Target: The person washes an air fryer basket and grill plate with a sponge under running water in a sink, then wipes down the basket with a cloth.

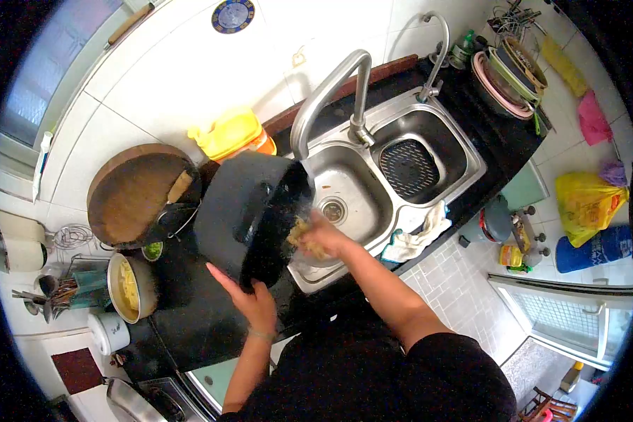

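A large black pot [225, 211] is tilted on its side at the left edge of the sink, its opening turned toward the left basin [352, 184]. My left hand [253, 302] grips the pot at its lower rim, thumb and fingers around the edge. At the pot's opening, my right hand [322, 239] is closed on a tan, fibrous scrubber [299, 233], slightly blurred. The curved steel faucet [330, 81] ends just above the pot's rim, with water apparently running there. The pot's inside is mostly hidden from me.
A wok [137, 204] stands left of the pot, near a bowl of yellow food [125, 290] and a small cup of green bits [152, 250]. A yellow-orange package [233, 133] leans behind. A cloth [418, 235] lies on the sink's front edge; stacked basins [506, 77] stand far right.
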`<state>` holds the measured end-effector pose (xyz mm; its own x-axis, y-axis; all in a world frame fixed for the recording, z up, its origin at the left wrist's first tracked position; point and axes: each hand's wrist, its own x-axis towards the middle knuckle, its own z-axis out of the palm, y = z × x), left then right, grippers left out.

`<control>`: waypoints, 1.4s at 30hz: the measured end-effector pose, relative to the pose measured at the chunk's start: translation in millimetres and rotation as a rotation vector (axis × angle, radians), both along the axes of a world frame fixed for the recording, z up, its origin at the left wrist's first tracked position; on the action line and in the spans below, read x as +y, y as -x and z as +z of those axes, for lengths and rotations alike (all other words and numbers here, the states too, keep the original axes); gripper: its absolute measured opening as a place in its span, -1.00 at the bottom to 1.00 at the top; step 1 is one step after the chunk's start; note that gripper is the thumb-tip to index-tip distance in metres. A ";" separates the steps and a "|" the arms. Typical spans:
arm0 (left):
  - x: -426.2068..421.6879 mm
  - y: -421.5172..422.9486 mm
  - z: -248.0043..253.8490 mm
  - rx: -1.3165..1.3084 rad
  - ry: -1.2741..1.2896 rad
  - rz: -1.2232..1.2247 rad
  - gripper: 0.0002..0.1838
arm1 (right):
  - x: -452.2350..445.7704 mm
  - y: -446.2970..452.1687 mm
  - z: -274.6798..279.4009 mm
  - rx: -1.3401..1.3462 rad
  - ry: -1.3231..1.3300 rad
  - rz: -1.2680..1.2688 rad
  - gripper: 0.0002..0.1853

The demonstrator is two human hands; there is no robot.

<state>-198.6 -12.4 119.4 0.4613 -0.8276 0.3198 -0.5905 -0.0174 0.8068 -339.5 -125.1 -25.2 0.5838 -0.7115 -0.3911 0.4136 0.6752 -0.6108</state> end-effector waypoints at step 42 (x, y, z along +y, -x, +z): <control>-3.5 22.5 -83.7 1.401 -0.461 0.058 -0.65 | 67.5 84.3 48.5 0.756 0.129 -0.018 -0.55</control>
